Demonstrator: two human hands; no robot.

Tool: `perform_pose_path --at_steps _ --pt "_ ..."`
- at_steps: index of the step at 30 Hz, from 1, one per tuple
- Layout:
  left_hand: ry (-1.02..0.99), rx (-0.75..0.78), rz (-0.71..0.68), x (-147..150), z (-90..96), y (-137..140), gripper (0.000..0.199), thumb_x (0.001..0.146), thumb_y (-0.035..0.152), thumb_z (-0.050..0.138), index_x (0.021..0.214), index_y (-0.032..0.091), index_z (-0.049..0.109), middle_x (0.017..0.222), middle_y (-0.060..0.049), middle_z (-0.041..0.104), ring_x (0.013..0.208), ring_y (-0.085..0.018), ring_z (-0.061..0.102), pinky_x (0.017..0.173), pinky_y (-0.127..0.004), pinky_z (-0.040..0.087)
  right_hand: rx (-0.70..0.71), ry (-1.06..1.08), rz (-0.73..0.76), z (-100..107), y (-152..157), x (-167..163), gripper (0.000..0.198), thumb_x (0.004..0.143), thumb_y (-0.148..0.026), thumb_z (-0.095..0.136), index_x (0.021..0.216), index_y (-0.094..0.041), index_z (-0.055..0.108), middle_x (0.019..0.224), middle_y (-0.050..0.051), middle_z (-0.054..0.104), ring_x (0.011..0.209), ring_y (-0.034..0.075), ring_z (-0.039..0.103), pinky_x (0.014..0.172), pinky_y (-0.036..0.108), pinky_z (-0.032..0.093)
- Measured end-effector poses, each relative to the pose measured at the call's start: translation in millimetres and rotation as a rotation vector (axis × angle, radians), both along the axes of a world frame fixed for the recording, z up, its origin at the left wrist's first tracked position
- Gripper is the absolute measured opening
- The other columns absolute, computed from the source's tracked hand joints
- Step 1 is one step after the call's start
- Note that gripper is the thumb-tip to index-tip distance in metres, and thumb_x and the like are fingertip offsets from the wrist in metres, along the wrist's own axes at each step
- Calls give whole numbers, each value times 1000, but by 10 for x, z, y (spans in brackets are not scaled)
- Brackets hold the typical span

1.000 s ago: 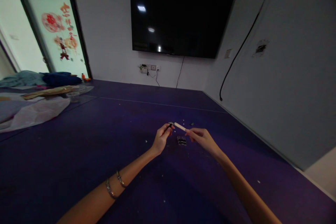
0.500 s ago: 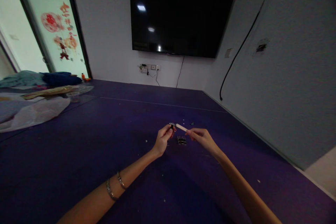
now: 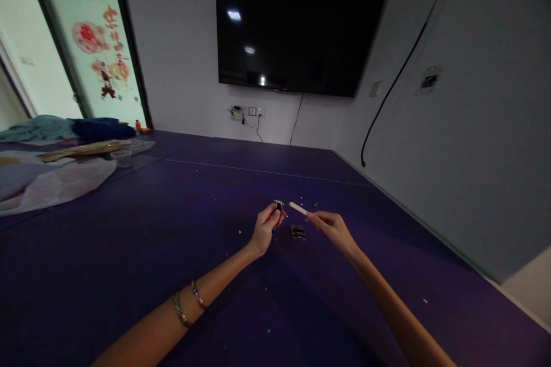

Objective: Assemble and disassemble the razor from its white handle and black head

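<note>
Between the thumb and fingers of my left hand [image 3: 266, 226] is a small dark piece with a pale top [image 3: 279, 205]; its exact kind is too small to make out. My right hand [image 3: 331, 226] pinches a flat, pale wooden stick [image 3: 298, 208] that points left toward the piece. A narrow gap separates the stick's tip from it. Below and between the hands, a small dark block with several parts in a clear frame [image 3: 298, 231] lies on the purple surface [image 3: 206, 275]. A little dark scrap [image 3: 315, 204] rests just beyond my right hand.
White crumbs dot the surface. At the left lie a clear plastic bag [image 3: 64, 186], a flat yellowish package [image 3: 84, 150] and folded blue cloth [image 3: 103, 128]. A black cable [image 3: 394, 83] hangs down the right wall; a television [image 3: 297, 34] is mounted ahead.
My left hand has turned the small piece slightly and drawn it a little left, so the stick's tip now stands apart from it. My right hand has barely moved.
</note>
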State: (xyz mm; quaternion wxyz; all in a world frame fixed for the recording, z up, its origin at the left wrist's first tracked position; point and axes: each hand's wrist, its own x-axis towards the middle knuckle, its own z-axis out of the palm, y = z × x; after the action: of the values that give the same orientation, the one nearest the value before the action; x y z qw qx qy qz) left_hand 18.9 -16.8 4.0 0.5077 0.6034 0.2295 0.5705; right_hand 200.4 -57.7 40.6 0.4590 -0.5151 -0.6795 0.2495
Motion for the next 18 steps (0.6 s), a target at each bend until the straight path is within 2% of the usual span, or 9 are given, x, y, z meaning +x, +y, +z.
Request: perform_pose_path --at_steps 5,18 --pt "28 -11 -6 9 -3 -14 31 79 45 49 74 15 53 63 0 44 56 -10 36 51 -22 27 13 35 15 43 -48 -74 37 76 -50 53 72 -18 70 52 -1 47 51 12 40 47 23 27" --pt "19 -45 -97 33 33 -55 31 77 45 51 72 14 53 59 1 43 53 -9 36 51 -22 26 37 41 37 -2 -32 -71 36 76 -49 53 70 -17 69 53 -1 49 52 12 41 49 23 30"
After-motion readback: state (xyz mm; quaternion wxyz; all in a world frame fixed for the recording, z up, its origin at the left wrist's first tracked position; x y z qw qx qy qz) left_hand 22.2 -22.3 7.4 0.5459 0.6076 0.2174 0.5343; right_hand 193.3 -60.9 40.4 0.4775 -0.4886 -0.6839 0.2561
